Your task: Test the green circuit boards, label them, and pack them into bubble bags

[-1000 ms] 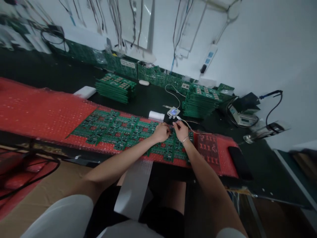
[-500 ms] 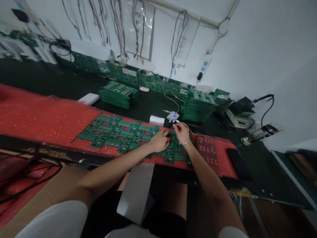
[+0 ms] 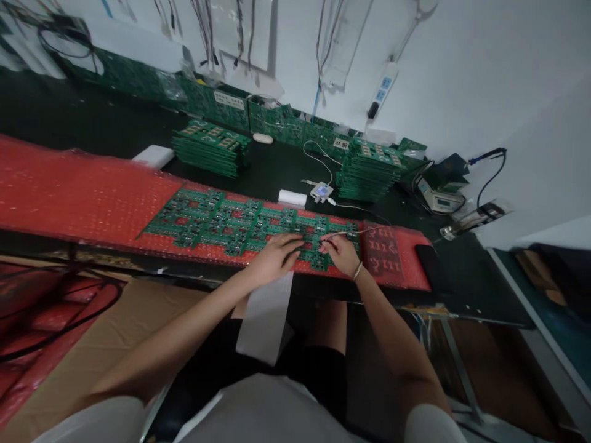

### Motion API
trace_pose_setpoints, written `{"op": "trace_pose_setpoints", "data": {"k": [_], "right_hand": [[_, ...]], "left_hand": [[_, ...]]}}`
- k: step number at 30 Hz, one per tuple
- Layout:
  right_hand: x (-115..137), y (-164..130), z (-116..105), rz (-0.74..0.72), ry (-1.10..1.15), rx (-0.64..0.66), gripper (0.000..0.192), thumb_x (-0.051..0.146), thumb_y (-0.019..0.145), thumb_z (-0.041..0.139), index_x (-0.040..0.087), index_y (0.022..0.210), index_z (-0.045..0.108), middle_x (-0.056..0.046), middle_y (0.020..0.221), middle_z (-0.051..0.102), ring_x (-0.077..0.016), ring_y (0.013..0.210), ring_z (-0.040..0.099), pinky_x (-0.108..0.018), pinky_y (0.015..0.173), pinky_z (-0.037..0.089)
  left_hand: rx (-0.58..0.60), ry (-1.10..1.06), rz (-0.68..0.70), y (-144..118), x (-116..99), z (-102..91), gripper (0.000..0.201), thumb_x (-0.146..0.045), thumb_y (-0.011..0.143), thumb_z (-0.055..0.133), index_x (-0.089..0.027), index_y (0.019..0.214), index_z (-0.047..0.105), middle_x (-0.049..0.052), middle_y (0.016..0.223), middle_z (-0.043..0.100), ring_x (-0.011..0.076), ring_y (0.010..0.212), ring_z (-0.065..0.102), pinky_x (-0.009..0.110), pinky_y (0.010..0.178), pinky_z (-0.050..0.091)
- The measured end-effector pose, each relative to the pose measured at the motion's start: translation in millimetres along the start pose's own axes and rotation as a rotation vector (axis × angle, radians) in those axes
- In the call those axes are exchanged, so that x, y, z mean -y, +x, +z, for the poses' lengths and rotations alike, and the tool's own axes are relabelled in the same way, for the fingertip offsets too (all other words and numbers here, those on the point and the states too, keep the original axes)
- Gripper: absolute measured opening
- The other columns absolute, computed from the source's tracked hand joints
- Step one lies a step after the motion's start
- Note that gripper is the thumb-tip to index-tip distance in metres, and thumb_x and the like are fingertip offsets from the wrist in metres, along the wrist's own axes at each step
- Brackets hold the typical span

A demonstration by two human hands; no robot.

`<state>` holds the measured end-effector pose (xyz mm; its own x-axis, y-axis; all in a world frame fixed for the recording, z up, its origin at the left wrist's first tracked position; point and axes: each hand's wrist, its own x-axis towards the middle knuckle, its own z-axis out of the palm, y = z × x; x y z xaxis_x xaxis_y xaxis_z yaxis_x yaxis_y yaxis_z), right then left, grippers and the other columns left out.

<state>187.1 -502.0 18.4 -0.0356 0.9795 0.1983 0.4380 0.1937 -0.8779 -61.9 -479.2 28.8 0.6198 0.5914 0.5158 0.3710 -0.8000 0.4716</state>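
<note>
A row of green circuit board panels (image 3: 217, 220) lies on red bubble wrap (image 3: 78, 194) along the bench's near edge. My left hand (image 3: 275, 255) rests flat on the boards near the right end, fingers spread. My right hand (image 3: 338, 251) is just to its right, pinching the plug end of a thin cable (image 3: 364, 230) over the boards. The cable runs back to a small white device (image 3: 322, 191) with a lit blue screen. A bracelet sits on my right wrist.
Two stacks of green boards (image 3: 213, 147) (image 3: 367, 175) stand on the dark bench behind. More boards line the wall under hanging cables and a power strip (image 3: 382, 90). A soldering station (image 3: 442, 198) sits far right, a black phone-like slab (image 3: 428, 266) on the wrap's right end, a white roll (image 3: 292, 197).
Both hands have drawn back toward the near edge of the boards. The left hand has flattened onto the boards, and the right hand brought the cable end along.
</note>
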Motion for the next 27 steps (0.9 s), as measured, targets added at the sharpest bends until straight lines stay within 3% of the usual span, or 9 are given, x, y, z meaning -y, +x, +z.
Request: {"op": "trace_pose_setpoints", "data": {"k": [4, 10, 23, 27], "right_hand": [[-1, 4, -1, -0.144, -0.329, 0.024, 0.014, 0.036, 0.092, 0.064, 0.024, 0.085, 0.067, -0.009, 0.098, 0.076, -0.0258, 0.094, 0.073, -0.045, 0.095, 0.056], [-3, 2, -1, -0.233, -0.496, 0.103, 0.011, 0.028, 0.097, 0.057, 0.022, 0.094, 0.066, -0.011, 0.104, 0.074, -0.0259, 0.102, 0.07, -0.044, 0.097, 0.055], [-12, 4, -1, -0.329, -0.568, 0.123, 0.03, 0.043, 0.104, 0.043, 0.022, 0.094, 0.063, -0.012, 0.102, 0.072, -0.0265, 0.101, 0.068, -0.045, 0.094, 0.055], [-14, 5, -1, -0.327, -0.546, 0.074, 0.033, 0.047, 0.103, 0.044, 0.023, 0.09, 0.062, -0.011, 0.1, 0.073, -0.0263, 0.097, 0.067, -0.045, 0.092, 0.055]], "left_hand": [[-0.064, 0.009, -0.054, -42, -9, -11.6, 0.03, -0.024, 0.102, 0.045, -0.021, 0.119, 0.069, 0.011, 0.125, 0.067, 0.0268, 0.116, 0.063, 0.045, 0.101, 0.052], [-0.08, -0.02, -0.108, -79, -16, -11.9, 0.026, -0.026, 0.101, 0.047, -0.019, 0.11, 0.07, 0.01, 0.113, 0.067, 0.0236, 0.107, 0.065, 0.037, 0.095, 0.055], [-0.049, 0.018, -0.114, -100, -19, 17.7, 0.015, -0.024, 0.1, 0.053, -0.017, 0.103, 0.066, 0.01, 0.106, 0.063, 0.0245, 0.102, 0.061, 0.038, 0.092, 0.055], [-0.07, 0.023, -0.128, -103, -17, 24.3, 0.012, -0.025, 0.098, 0.059, -0.018, 0.103, 0.067, 0.009, 0.107, 0.063, 0.0248, 0.104, 0.061, 0.038, 0.093, 0.055]]}}
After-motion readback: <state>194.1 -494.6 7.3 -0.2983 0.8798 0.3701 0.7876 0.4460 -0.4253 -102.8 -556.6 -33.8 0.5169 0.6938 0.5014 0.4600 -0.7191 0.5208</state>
